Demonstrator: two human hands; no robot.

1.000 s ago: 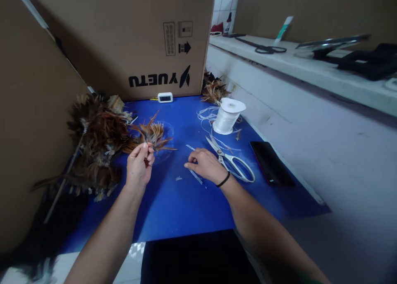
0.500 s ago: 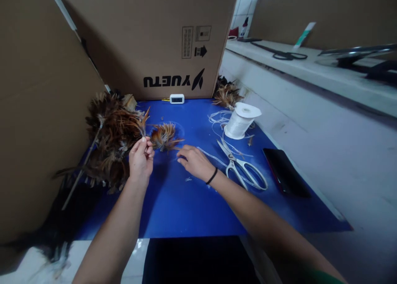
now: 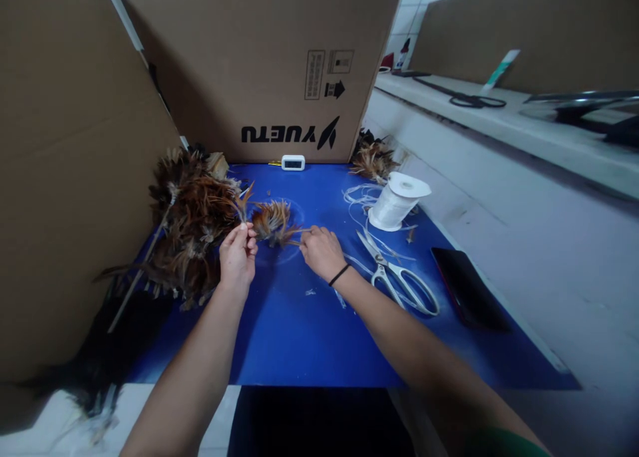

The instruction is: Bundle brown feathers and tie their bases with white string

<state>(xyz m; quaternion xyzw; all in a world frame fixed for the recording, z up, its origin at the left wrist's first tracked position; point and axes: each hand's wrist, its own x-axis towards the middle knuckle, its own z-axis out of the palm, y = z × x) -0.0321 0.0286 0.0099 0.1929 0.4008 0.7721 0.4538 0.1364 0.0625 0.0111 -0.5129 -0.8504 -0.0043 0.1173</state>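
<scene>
My left hand point(image 3: 238, 254) is closed in a pinch on a small bunch of brown feathers point(image 3: 243, 207), held upright by the quill ends. A small heap of orange-brown feathers point(image 3: 272, 221) lies on the blue table between my hands. At its right side, my right hand point(image 3: 322, 252), with a black band on the wrist, has its fingers curled together at the tip of a long feather sticking out of the heap. The fingertips are partly hidden from above. To the left lies a big pile of brown feather bundles point(image 3: 200, 211).
Right of my right hand lie scissors point(image 3: 394, 274), a spool of white ribbon point(image 3: 394, 204) with loose loops, and a dark phone point(image 3: 466, 287). A small white digital display point(image 3: 293, 163) stands before the cardboard box point(image 3: 279, 58). More feathers point(image 3: 374, 159) sit at the back right.
My right hand has moved slightly forward to the feather tips, and its fingers have drawn closer together. My left hand keeps its pinch on the feathers. The whole view has shifted a little.
</scene>
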